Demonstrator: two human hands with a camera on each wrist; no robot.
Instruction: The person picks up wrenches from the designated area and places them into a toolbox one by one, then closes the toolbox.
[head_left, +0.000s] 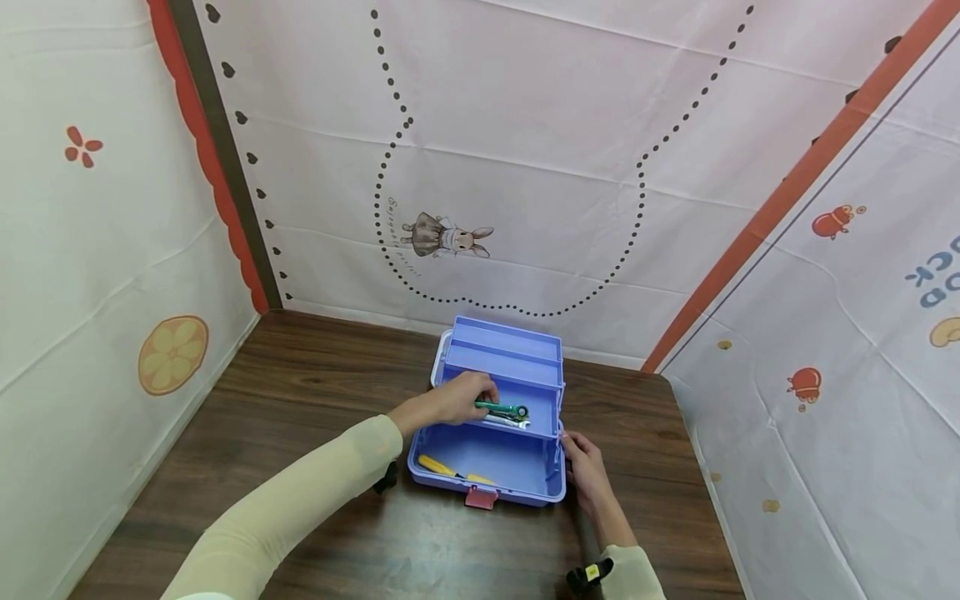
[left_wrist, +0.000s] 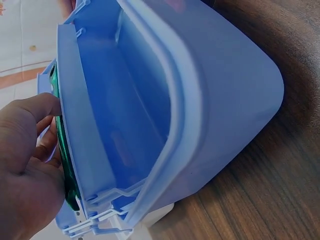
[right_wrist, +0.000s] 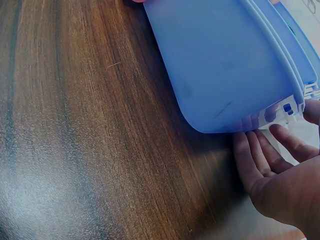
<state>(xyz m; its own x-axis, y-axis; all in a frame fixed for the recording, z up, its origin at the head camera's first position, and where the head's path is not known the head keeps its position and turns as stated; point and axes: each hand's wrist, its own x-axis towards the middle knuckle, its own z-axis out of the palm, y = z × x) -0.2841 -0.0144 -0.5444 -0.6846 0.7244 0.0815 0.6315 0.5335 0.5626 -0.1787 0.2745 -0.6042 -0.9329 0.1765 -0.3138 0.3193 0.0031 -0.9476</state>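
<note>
The left hand, the nearer, pinches a green ratchet wrench at the lower tray of a blue toolbox, its long axis running toward three o'clock, while the right hand's loose fingers touch the box at four o'clock.

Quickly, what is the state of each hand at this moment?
Left hand: closed, holding the green wrench.
Right hand: open, touching the side of the box.
</note>
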